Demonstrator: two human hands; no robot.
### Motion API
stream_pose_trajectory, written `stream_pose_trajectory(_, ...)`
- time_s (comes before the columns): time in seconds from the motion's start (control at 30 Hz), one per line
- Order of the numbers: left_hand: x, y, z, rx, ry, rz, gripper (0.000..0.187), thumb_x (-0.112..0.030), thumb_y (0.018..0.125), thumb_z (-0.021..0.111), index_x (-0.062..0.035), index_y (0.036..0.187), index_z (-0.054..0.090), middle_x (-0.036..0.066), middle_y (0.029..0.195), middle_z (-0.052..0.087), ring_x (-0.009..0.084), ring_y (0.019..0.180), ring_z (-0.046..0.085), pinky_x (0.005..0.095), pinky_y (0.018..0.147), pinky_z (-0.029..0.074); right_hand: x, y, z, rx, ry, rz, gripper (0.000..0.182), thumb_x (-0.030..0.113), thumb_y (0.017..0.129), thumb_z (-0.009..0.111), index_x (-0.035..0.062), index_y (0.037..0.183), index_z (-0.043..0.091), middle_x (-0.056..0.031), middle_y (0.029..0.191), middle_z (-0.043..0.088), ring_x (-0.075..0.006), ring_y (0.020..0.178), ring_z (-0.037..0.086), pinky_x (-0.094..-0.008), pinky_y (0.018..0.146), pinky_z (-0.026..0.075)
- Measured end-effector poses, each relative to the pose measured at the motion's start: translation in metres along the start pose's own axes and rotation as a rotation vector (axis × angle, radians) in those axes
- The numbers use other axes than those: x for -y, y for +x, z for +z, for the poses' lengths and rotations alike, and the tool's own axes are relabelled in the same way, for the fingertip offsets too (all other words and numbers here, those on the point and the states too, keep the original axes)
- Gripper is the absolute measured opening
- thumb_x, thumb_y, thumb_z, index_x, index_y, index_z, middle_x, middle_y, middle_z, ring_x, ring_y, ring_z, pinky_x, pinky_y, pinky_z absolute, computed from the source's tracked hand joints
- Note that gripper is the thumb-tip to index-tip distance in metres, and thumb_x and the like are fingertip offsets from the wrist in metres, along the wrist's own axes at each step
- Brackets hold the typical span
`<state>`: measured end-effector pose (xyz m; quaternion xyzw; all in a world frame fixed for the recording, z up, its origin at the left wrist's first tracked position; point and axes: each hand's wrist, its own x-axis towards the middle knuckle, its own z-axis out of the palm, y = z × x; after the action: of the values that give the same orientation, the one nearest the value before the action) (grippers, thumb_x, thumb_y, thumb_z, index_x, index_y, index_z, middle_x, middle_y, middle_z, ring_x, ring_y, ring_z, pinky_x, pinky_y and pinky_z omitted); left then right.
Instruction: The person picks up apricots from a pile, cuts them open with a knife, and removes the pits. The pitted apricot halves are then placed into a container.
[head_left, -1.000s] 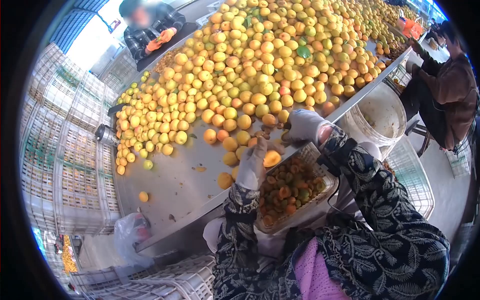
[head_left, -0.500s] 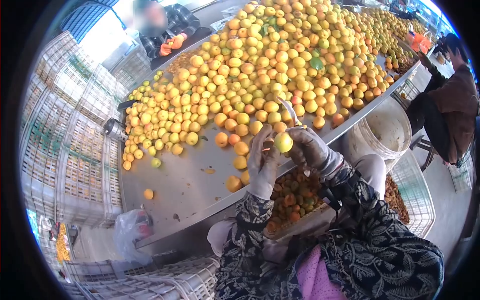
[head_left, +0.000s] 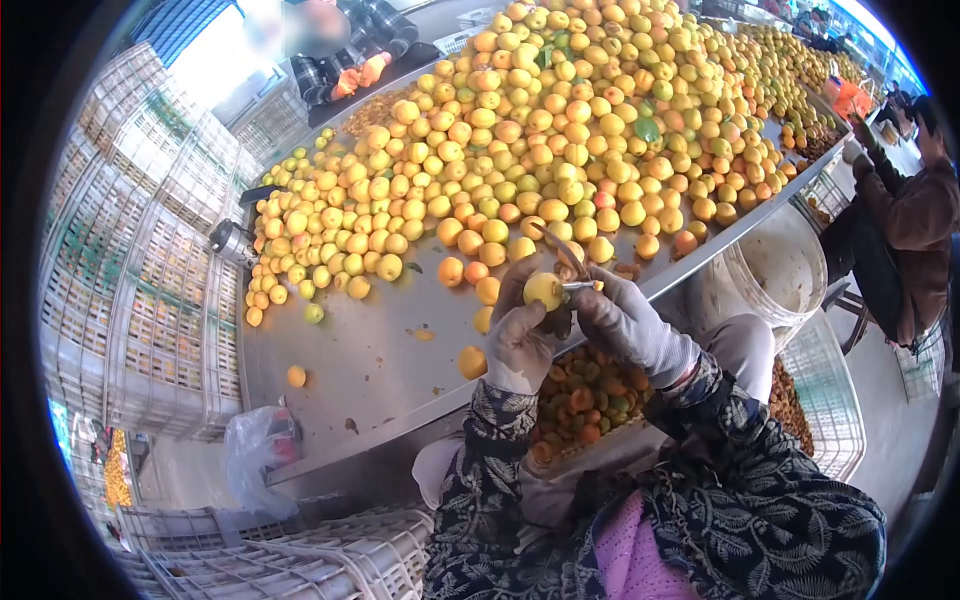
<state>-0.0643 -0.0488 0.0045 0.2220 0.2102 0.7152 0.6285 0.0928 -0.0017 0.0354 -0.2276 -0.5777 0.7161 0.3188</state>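
Observation:
My left hand (head_left: 522, 340), in a stained pale glove, is closed round a yellow fruit (head_left: 543, 290) over the metal table's near edge. Right beside it, my right hand (head_left: 622, 318), gloved too, grips a small knife (head_left: 565, 252) with a curved blade that points up and to the left. The metal part near the handle meets the fruit's right side. Beyond both hands a big heap of yellow-orange fruit (head_left: 560, 130) covers much of the metal table (head_left: 370, 385). Below them is a crate of cut fruit (head_left: 585, 400).
White buckets (head_left: 775, 265) stand right of my hands. Stacked plastic crates (head_left: 140, 300) line the left side, near a plastic bag (head_left: 255, 450). A person with orange gloves (head_left: 362, 75) is across the table; another person (head_left: 900, 220) sits at the right.
The fruit has moved slightly left and is now in my left hand's fingers. My right hand has turned, and the knife has shifted left with its metal part against the fruit.

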Motion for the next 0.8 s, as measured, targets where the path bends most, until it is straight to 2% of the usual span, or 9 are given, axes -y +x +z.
stream_pose_trajectory(0.07, 0.001, 0.001, 0.0, -0.015, 0.034, -0.087, 0.049, -0.005, 0.077, 0.053, -0.0073, 0.125, 0.048, 0.008, 0.103, 0.059, 0.0156, 0.079, 0.057, 0.0275, 0.067, 0.048, -0.005, 0.001, -0.004, -0.028, -0.074, -0.014, 0.047, 0.04, 0.096, 0.056, -0.0015, 0.118, 0.054, -0.0018, 0.095, 0.059, -0.0067, 0.089, 0.051, -0.0223, 0.077, 0.043)
stream_pose_trajectory(0.3, 0.008, 0.0, 0.004, -0.057, 0.181, -0.12, 0.045, -0.003, 0.075, 0.052, -0.0065, 0.12, 0.047, 0.004, 0.1, 0.054, 0.0131, 0.088, 0.055, 0.0256, 0.074, 0.047, -0.027, 0.012, -0.009, -0.186, -0.022, -0.112, 0.043, 0.034, 0.094, 0.061, -0.0023, 0.116, 0.054, -0.0029, 0.097, 0.061, -0.008, 0.09, 0.053, -0.0242, 0.078, 0.045)
stream_pose_trajectory(0.37, 0.017, 0.005, 0.003, 0.04, 0.997, 0.312, 0.041, -0.001, 0.076, 0.053, -0.0065, 0.116, 0.046, 0.003, 0.102, 0.051, 0.0113, 0.091, 0.053, 0.0249, 0.077, 0.046, -0.028, 0.015, -0.008, -0.153, 0.046, -0.144, 0.041, 0.029, 0.092, 0.065, -0.0019, 0.116, 0.053, -0.0029, 0.097, 0.061, -0.0077, 0.092, 0.053, -0.0239, 0.077, 0.046)
stream_pose_trajectory(0.47, 0.019, 0.005, 0.001, 0.087, 1.131, 0.467, 0.04, 0.0, 0.076, 0.054, -0.0064, 0.115, 0.046, 0.003, 0.103, 0.05, 0.0103, 0.092, 0.051, 0.0251, 0.079, 0.046, -0.027, 0.016, -0.006, -0.199, 0.177, -0.064, 0.037, 0.024, 0.092, 0.065, -0.0007, 0.115, 0.052, -0.0001, 0.092, 0.06, -0.0083, 0.083, 0.055, -0.024, 0.07, 0.047)
stream_pose_trajectory(0.57, 0.024, 0.01, 0.0, -0.046, 0.632, 0.158, 0.047, 0.008, 0.072, 0.049, -0.0072, 0.116, 0.047, 0.006, 0.104, 0.052, 0.0145, 0.084, 0.054, 0.0256, 0.07, 0.047, -0.034, 0.02, -0.011, -0.251, 0.199, 0.033, 0.032, 0.021, 0.09, 0.065, -0.0001, 0.112, 0.054, 0.0012, 0.084, 0.059, -0.0097, 0.075, 0.057, -0.0251, 0.065, 0.048)
stream_pose_trajectory(0.63, 0.022, 0.013, 0.0, -0.075, 0.661, 0.167, 0.046, 0.007, 0.072, 0.049, -0.0081, 0.116, 0.047, 0.006, 0.102, 0.052, 0.0144, 0.079, 0.053, 0.0249, 0.068, 0.045, -0.035, 0.022, -0.013, -0.27, 0.162, 0.055, 0.03, 0.019, 0.089, 0.065, 0.0, 0.11, 0.055, 0.0015, 0.08, 0.059, -0.0102, 0.071, 0.057, -0.0257, 0.063, 0.048)
stream_pose_trajectory(0.7, 0.018, 0.012, 0.001, -0.107, 0.688, 0.177, 0.046, 0.006, 0.072, 0.049, -0.009, 0.115, 0.046, 0.005, 0.1, 0.052, 0.0143, 0.075, 0.052, 0.0243, 0.065, 0.044, -0.031, 0.028, -0.011, -0.353, -0.581, -0.093, 0.03, 0.018, 0.087, 0.065, -0.0008, 0.107, 0.055, -0.0069, 0.076, 0.062, -0.0187, 0.068, 0.062, -0.0307, 0.064, 0.05)
stream_pose_trajectory(0.73, 0.011, 0.01, 0.006, -0.1, 0.452, 0.114, 0.046, 0.005, 0.071, 0.05, -0.0093, 0.115, 0.046, 0.005, 0.098, 0.052, 0.0148, 0.073, 0.052, 0.0246, 0.064, 0.043, -0.047, 0.039, -0.027, -0.373, -0.936, -0.072, 0.036, 0.024, 0.086, 0.067, -0.0023, 0.106, 0.053, -0.0175, 0.08, 0.064, -0.0312, 0.071, 0.064, -0.0374, 0.067, 0.05)
stream_pose_trajectory(0.8, 0.005, 0.008, 0.007, -0.085, 0.126, 0.062, 0.047, 0.002, 0.07, 0.05, -0.0072, 0.115, 0.048, 0.006, 0.095, 0.054, 0.0162, 0.071, 0.052, 0.0267, 0.061, 0.041, -0.046, 0.046, -0.041, -0.426, -0.948, -0.049, 0.039, 0.028, 0.087, 0.067, -0.0027, 0.106, 0.053, -0.0205, 0.082, 0.064, -0.036, 0.075, 0.063, -0.04, 0.069, 0.05)
